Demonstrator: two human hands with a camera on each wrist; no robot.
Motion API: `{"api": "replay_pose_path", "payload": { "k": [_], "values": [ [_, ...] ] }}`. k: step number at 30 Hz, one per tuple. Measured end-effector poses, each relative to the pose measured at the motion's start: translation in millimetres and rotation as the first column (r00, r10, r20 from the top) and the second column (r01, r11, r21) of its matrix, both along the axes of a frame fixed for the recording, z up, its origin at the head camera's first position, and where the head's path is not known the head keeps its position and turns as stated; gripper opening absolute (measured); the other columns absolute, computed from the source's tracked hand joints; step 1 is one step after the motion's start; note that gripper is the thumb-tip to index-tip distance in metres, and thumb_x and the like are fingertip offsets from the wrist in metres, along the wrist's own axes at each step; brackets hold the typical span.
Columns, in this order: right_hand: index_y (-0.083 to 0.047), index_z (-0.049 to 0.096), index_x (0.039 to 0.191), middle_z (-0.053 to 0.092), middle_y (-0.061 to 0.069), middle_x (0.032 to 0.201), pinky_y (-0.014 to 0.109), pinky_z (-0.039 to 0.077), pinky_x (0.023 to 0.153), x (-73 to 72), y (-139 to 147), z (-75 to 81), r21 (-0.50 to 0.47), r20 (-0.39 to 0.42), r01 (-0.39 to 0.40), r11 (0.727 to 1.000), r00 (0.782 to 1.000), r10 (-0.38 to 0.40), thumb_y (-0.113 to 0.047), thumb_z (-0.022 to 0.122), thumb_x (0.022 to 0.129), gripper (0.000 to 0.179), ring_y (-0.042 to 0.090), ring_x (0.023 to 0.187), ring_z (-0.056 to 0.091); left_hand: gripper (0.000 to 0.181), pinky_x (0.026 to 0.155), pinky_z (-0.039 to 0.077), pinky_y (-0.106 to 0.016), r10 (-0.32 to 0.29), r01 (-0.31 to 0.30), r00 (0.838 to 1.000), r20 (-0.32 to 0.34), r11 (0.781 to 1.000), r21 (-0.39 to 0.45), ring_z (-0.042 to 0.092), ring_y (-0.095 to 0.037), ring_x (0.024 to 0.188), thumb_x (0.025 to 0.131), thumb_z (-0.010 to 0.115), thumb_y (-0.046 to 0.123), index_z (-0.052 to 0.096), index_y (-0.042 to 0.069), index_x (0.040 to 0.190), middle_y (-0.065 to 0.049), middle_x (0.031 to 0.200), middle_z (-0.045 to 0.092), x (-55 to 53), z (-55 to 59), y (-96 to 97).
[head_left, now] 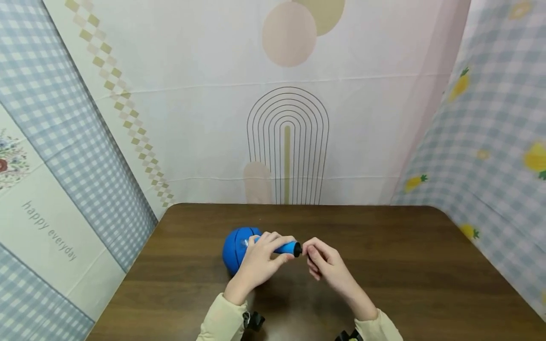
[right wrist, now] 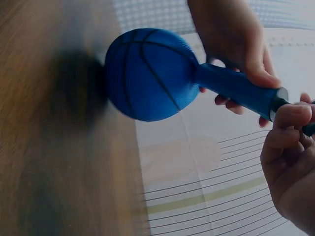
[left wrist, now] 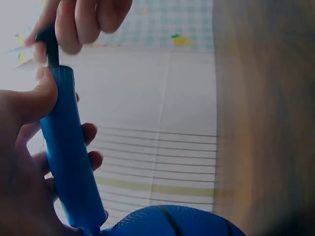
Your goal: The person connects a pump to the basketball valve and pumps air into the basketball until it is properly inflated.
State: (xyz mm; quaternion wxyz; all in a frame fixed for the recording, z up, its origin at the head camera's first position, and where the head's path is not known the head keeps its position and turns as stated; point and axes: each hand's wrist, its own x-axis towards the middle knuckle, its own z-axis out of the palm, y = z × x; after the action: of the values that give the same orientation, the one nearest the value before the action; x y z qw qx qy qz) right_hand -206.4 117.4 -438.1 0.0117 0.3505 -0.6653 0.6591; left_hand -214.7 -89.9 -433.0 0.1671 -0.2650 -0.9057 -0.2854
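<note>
Head view shows us a blue ball at the left end of a blue pump, both in front of the person at the brown table; whether the ball rests on the wood or hangs just above it, we cannot tell. We see the left hand wrapped round the pump, its thumb along one side and its fingers curled round the other, which we take as a way to keep the barrel steady and in line with the ball. Opposite it, the right hand pinches the black handle between thumb and bent fingers, and in the left wrist view we notice a dark stem between that grip and the barrel. With one hand on the barrel and one beyond its end, we judge, handle and barrel can be kept on one straight line. From the right wrist we see the pump's narrow end meeting the ball, so that joint probably helps hold the ball in place; whether a left fingertip also touches it, we cannot tell
</note>
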Motion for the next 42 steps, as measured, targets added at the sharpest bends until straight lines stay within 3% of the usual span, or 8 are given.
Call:
{"api": "replay_pose_path", "payload": {
  "k": [7,12,18,22,25,29,35,42],
  "values": [
    [0.0,0.052,0.094,0.033,0.014,0.058,0.03,0.034,0.035,3.0,20,18.4,-0.054,-0.062,0.028,0.998,0.998,-0.032,-0.003,0.027,0.106,0.027,0.024,0.04,0.031,0.035,0.1,0.031,-0.057,0.07,-0.073,0.996,0.052,0.995,0.064,0.056,-0.013,0.105,0.091,0.06,0.045,0.063,0.033,0.123,0.01,0.105,0.065,-9.2,2.6,-22.9],
    [0.002,0.049,0.09,0.03,0.012,0.055,0.026,0.033,0.034,2.7,22,17.2,-0.124,-0.09,0.01,0.992,0.996,-0.021,0.002,0.028,0.104,0.025,0.024,0.038,0.028,0.033,0.096,0.03,-0.054,0.089,-0.092,0.995,0.041,0.994,0.06,0.055,-0.014,0.105,0.091,0.063,0.039,0.063,0.033,0.124,0.009,0.105,0.065,-10.9,3.0,-25.0],
    [0.008,0.046,0.092,0.03,0.015,0.056,0.026,0.035,0.035,2.0,5,3.3,-0.124,-0.081,-0.016,0.992,0.997,0.006,0.0,0.027,0.105,0.023,0.025,0.038,0.031,0.037,0.093,0.034,-0.057,0.033,-0.033,0.999,-0.012,0.999,0.011,0.056,-0.017,0.103,0.09,0.063,0.04,0.064,0.027,0.124,0.005,0.104,0.067,-4.2,3.0,-8.0],
    [0.008,0.046,0.095,0.032,0.018,0.059,0.027,0.037,0.037,2.6,-2,-3.3,-0.063,-0.033,-0.007,0.998,0.999,0.005,-0.003,0.028,0.105,0.024,0.024,0.04,0.034,0.037,0.094,0.035,-0.056,-0.036,0.036,0.999,0.011,0.999,0.0,0.056,-0.015,0.104,0.092,0.059,0.043,0.063,0.028,0.125,0.006,0.105,0.066,-1.3,2.2,2.1],
    [0.008,0.048,0.097,0.034,0.018,0.06,0.027,0.037,0.037,2.8,-2,-2.7,-0.013,0.0,0.021,1.0,1.0,-0.021,-0.005,0.031,0.105,0.023,0.02,0.041,0.035,0.035,0.096,0.033,-0.056,-0.044,0.043,0.998,0.041,0.999,0.007,0.055,-0.013,0.105,0.092,0.059,0.043,0.063,0.031,0.124,0.008,0.105,0.065,-1.0,2.2,1.5],
    [0.008,0.052,0.095,0.035,0.017,0.059,0.03,0.035,0.036,4.6,3,4.5,-0.018,0.026,0.093,0.995,0.995,-0.093,-0.009,0.036,0.105,0.024,0.013,0.043,0.036,0.035,0.1,0.03,-0.06,-0.012,0.01,0.999,0.051,1.0,0.028,0.056,-0.014,0.107,0.091,0.06,0.044,0.063,0.031,0.123,0.008,0.106,0.066,-5.0,3.4,-8.2],
    [0.001,0.052,0.091,0.032,0.012,0.057,0.033,0.03,0.035,7.2,11,17.1,-0.117,0.031,0.174,0.978,0.985,-0.171,-0.011,0.035,0.106,0.026,0.021,0.041,0.031,0.035,0.1,0.028,-0.06,0.073,-0.078,0.995,0.066,0.995,0.067,0.055,-0.016,0.108,0.091,0.061,0.042,0.062,0.031,0.124,0.008,0.109,0.066,-15.2,2.3,-29.6],
    [0.006,0.047,0.095,0.031,0.015,0.061,0.029,0.033,0.036,8.2,-7,4.4,-0.115,-0.043,0.174,0.978,0.983,-0.18,-0.006,0.027,0.106,0.025,0.022,0.04,0.036,0.036,0.094,0.032,-0.057,0.125,-0.124,0.992,0.01,0.992,-0.022,0.056,-0.019,0.106,0.09,0.064,0.039,0.064,0.028,0.124,0.005,0.107,0.066,-8.3,5.3,-24.9]
  ]
}}
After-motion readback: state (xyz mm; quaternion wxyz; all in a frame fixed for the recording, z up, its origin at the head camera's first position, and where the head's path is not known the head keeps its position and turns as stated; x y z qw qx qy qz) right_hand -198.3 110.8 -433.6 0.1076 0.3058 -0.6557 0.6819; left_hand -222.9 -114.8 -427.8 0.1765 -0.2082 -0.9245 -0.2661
